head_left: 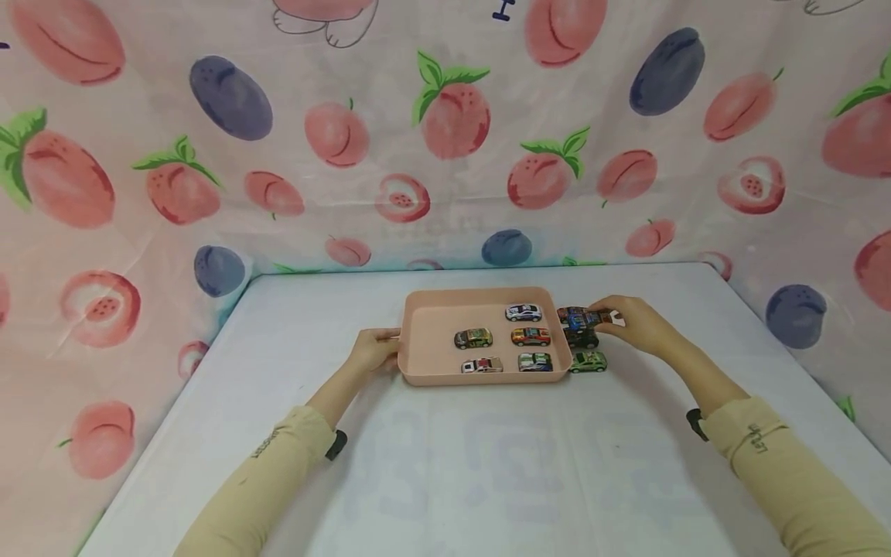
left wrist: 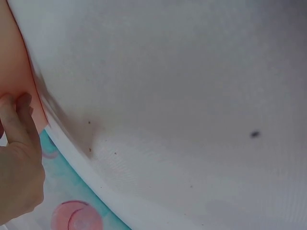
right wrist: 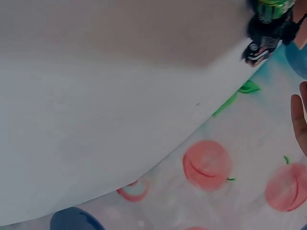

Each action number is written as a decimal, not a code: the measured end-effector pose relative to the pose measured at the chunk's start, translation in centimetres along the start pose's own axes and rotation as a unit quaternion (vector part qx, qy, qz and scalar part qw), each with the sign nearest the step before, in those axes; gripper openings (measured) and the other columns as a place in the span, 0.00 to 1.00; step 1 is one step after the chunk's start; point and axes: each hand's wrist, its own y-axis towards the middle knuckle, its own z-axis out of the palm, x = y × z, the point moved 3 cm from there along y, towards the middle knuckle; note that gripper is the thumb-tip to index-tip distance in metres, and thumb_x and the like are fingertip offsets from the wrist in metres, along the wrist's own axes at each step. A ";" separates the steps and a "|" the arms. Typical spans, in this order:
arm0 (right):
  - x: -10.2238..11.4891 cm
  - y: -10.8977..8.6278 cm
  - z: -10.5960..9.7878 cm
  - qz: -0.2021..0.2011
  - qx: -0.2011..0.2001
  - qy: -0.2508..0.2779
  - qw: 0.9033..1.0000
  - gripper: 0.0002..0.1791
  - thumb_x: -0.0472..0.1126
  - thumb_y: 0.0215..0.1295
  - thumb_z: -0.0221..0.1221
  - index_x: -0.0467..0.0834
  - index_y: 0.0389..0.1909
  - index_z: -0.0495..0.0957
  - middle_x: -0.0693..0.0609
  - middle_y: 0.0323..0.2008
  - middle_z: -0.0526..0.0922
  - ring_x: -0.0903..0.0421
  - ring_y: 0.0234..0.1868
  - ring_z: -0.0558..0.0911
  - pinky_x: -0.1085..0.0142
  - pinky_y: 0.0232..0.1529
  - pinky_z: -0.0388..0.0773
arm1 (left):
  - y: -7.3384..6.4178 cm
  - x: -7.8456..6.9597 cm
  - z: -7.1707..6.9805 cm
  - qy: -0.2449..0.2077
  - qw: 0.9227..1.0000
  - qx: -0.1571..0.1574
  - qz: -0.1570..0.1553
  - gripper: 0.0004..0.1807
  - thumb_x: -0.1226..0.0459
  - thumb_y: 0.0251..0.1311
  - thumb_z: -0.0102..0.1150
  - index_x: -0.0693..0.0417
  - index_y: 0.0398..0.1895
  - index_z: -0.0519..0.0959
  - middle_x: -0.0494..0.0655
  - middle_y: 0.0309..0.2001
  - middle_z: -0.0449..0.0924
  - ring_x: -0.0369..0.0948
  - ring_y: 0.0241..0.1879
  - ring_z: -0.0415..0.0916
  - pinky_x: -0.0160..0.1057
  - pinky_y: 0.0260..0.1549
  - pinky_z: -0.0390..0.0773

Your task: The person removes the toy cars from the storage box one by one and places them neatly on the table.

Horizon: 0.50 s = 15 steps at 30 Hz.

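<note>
A pink tray (head_left: 418, 344) sits mid-table with several toy cars in it, among them a white car (head_left: 524, 312), an orange car (head_left: 530, 336) and a green-yellow car (head_left: 473, 338). My left hand (head_left: 390, 342) grips the tray's left rim; the left wrist view shows its fingers (left wrist: 21, 124) curled on the pink rim (left wrist: 19, 72). Just right of the tray my right hand (head_left: 609, 317) pinches a dark multicoloured car (head_left: 581, 316). In front of that car stand a black car (head_left: 581, 338) and a green car (head_left: 588, 361). The right wrist view shows the black car (right wrist: 263, 40) and one fingertip (right wrist: 300, 120).
The white table (head_left: 445, 464) is walled at the back and on both sides by a peach-and-plum printed cloth (head_left: 445, 155). Bare tabletop lies in front of the tray and to its left.
</note>
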 end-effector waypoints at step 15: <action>-5.0 0.6 -0.4 0.009 0.005 -0.043 0.999 0.16 0.32 0.60 0.60 0.28 0.48 0.76 0.31 0.44 0.80 0.36 0.46 0.78 0.42 0.49 0.75 | -3.7 -3.4 1.2 0.017 0.999 -0.025 -0.030 0.21 0.74 0.63 0.50 0.68 0.61 0.69 0.69 0.54 0.75 0.34 0.29 0.77 0.23 0.24 0.76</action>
